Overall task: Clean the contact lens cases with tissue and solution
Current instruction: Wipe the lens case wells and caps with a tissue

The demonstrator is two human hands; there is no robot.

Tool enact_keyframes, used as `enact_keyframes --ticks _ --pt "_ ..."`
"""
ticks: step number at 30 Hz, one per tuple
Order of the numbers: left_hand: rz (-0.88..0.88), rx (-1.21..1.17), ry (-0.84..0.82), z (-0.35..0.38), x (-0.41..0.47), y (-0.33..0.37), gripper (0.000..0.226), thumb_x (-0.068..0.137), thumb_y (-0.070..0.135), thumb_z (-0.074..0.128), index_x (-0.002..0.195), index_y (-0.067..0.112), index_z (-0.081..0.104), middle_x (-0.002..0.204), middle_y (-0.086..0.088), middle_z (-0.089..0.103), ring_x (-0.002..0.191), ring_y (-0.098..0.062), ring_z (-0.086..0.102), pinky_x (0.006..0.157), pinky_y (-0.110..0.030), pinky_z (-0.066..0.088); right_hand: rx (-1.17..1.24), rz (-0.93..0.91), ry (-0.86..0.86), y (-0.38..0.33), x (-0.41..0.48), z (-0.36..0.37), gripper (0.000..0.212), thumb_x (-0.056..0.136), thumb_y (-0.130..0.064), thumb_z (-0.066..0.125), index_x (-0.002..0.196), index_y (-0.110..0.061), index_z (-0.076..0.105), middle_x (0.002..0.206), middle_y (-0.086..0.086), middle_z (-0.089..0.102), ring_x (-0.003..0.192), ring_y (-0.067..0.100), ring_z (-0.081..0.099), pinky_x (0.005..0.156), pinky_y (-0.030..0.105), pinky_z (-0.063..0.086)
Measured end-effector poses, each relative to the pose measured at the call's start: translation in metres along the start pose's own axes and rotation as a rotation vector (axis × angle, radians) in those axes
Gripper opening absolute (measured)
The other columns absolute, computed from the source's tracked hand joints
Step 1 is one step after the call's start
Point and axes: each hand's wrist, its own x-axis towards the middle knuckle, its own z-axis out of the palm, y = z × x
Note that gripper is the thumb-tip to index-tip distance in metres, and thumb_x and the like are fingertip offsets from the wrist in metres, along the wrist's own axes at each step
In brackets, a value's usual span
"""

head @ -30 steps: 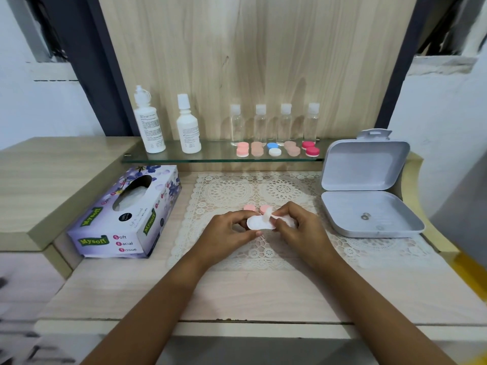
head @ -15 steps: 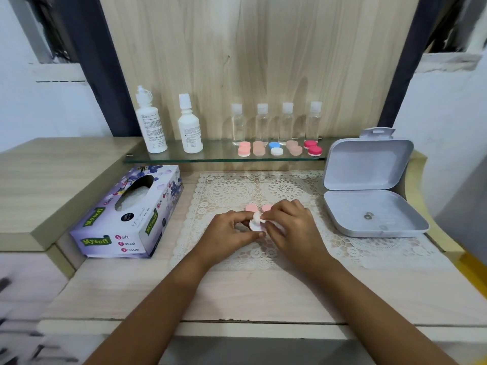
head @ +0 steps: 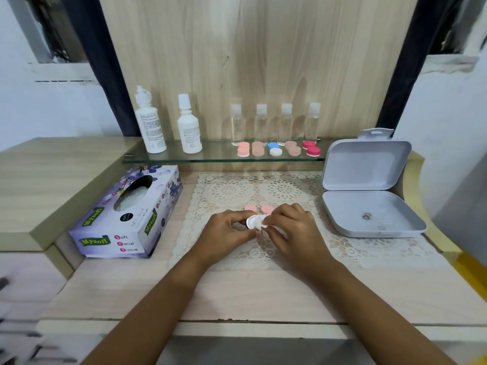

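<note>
Resting in both hands over the middle of the lace mat [head: 229, 191], the white lens case [head: 253, 222] is pinched at its left end by the left hand [head: 226, 230]. The right hand [head: 292, 233] grips a small wad of tissue [head: 264, 225] and presses it against the case. Just behind the hands, two pink caps [head: 250, 208] lie on the mat. On the mat's right end an open grey box [head: 382, 204] stands with its lid raised, holding only a couple of small ring-like bits [head: 366, 216]. Left of the mat, a tissue box [head: 126, 227] shows white tissue through its oval opening. Behind the mat, a glass shelf [head: 210, 157] carries two white bottles [head: 150, 122], four clear bottles [head: 237, 125] and a row of closed lens cases [head: 275, 149] in pink, peach, blue-and-white and red. Whether the clear bottles hold liquid cannot be told. The case's right half is hidden under fingers and tissue, and the white bottles' labels are too small to read.
</note>
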Motion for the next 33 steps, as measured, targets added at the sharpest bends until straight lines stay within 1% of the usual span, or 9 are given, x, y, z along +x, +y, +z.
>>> enact_keyframes --ticks 5,9,11,16,19,21,28,31,33 --pt "-0.012 -0.016 0.007 0.001 0.000 0.001 0.033 0.071 0.017 0.080 0.102 0.028 0.072 0.094 0.015 0.069 0.087 0.003 0.061 0.078 -0.012 0.044 -0.055 0.085 0.079 0.007 0.003 -0.003 0.024 0.081 -0.029 0.047 0.082 -0.018 0.068 0.080 -0.005 0.061 0.077 0.012 0.043 0.061 0.035 0.042" --pt "-0.006 -0.003 0.005 0.000 0.000 -0.003 0.034 0.072 0.020 0.079 0.102 0.035 0.071 0.094 0.007 0.070 0.089 -0.003 0.062 0.082 -0.019 0.047 -0.024 0.029 0.005 0.001 -0.002 -0.003 0.017 0.081 -0.026 0.050 0.084 -0.020 0.066 0.081 -0.008 0.058 0.078 0.011 0.044 0.064 0.029 0.030" --pt "-0.002 0.006 0.007 0.000 0.000 -0.002 0.034 0.072 0.020 0.079 0.102 0.034 0.071 0.094 0.009 0.070 0.087 0.000 0.061 0.079 -0.014 0.045 -0.031 0.029 -0.007 0.001 -0.002 -0.002 0.016 0.080 -0.025 0.050 0.084 -0.021 0.065 0.082 -0.009 0.057 0.078 0.011 0.045 0.065 0.029 0.029" --pt "-0.001 0.002 0.006 0.000 -0.001 0.002 0.034 0.073 0.020 0.078 0.105 0.028 0.070 0.095 0.010 0.070 0.084 0.007 0.059 0.073 -0.005 0.040 -0.057 0.127 0.096 0.012 0.003 -0.006 0.022 0.077 -0.027 0.048 0.080 -0.015 0.067 0.079 -0.002 0.062 0.074 0.024 0.058 0.063 0.036 0.045" --pt "0.001 -0.009 0.001 -0.001 -0.002 0.003 0.034 0.074 0.018 0.078 0.103 0.032 0.069 0.091 0.016 0.068 0.082 0.009 0.058 0.072 -0.004 0.039 -0.022 0.096 0.040 0.005 0.000 -0.004 0.022 0.079 -0.029 0.048 0.081 -0.017 0.067 0.081 -0.005 0.061 0.080 0.014 0.051 0.064 0.032 0.036" --pt "-0.002 -0.015 -0.001 -0.001 -0.002 0.001 0.034 0.074 0.017 0.078 0.102 0.035 0.069 0.091 0.011 0.070 0.083 0.005 0.060 0.073 -0.006 0.040 -0.004 0.063 -0.003 0.000 -0.002 -0.002 0.020 0.080 -0.029 0.049 0.082 -0.019 0.066 0.082 -0.007 0.060 0.080 0.010 0.046 0.066 0.029 0.029" --pt "-0.015 -0.009 0.003 -0.001 -0.001 0.000 0.034 0.072 0.023 0.078 0.105 0.030 0.070 0.094 0.009 0.070 0.084 0.005 0.059 0.075 -0.007 0.041 -0.070 0.124 0.074 0.011 0.001 -0.007 0.022 0.078 -0.028 0.048 0.080 -0.016 0.066 0.080 -0.004 0.061 0.074 0.021 0.058 0.064 0.033 0.040" --pt "-0.017 -0.018 -0.002 -0.001 -0.001 -0.001 0.035 0.073 0.022 0.079 0.105 0.032 0.070 0.095 0.008 0.070 0.087 0.001 0.061 0.078 -0.011 0.044 -0.043 0.094 0.038 0.006 -0.001 -0.005 0.016 0.079 -0.027 0.053 0.081 -0.018 0.066 0.081 -0.006 0.060 0.077 0.015 0.053 0.064 0.031 0.036" --pt "-0.026 -0.013 0.002 0.000 -0.001 -0.001 0.035 0.073 0.019 0.079 0.101 0.037 0.070 0.094 0.004 0.070 0.087 -0.002 0.062 0.079 -0.015 0.046 -0.071 0.044 -0.006 0.002 -0.003 -0.001 0.005 0.078 -0.022 0.065 0.082 -0.019 0.065 0.083 -0.007 0.059 0.079 0.014 0.051 0.066 0.028 0.029"
